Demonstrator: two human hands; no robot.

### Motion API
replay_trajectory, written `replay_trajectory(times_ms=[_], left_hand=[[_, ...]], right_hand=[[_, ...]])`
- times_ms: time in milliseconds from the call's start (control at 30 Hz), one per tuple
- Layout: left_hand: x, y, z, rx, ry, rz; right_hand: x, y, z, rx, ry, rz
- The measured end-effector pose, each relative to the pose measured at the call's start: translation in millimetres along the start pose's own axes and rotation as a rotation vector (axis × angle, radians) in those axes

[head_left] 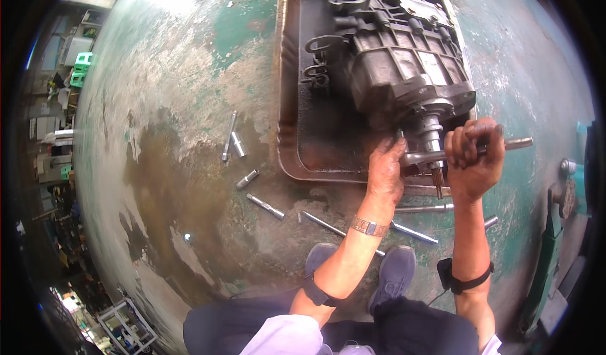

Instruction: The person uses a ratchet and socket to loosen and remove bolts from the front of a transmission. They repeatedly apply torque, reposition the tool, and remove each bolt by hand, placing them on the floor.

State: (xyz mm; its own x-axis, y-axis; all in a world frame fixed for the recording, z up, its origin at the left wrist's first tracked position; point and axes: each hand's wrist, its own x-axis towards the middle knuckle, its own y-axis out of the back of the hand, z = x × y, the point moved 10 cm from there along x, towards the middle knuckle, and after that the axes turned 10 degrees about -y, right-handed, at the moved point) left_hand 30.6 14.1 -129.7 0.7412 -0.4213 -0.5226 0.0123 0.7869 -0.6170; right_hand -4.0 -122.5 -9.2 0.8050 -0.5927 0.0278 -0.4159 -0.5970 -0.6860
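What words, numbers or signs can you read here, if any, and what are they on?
None that I can read.
Pale, label-like patch on the metal gearbox: too blurred to tell if it has writing.
Metal bar in the right hand: no lettering shows.
Loose tools on the floor: any markings are too small.

the gearbox point(388, 71) is grey, the bar point(519, 143) silvery, the tray point(288, 105) brown, the floor point(189, 71) blotched green and grey.
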Motion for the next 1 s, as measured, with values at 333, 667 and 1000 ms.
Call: replay_trajectory(times_ms=[333,667,1000], left_hand=[[13.4,11.5,5.5,0.114,-0.125,0.082],[18.6,14.4,-0.8,0.075,-0.149,0.082],[27.4,15.3,-13.1,0.087,-0.144,0.121]], right_hand=[[-16.1,18.5,-5.1,-0.240,-0.130,0.206],[-18.0,18.0,-24.8,-0.746,-0.340,0.195],[-11.7,25.3,-22.6,-0.805,-0.661,0.197]])
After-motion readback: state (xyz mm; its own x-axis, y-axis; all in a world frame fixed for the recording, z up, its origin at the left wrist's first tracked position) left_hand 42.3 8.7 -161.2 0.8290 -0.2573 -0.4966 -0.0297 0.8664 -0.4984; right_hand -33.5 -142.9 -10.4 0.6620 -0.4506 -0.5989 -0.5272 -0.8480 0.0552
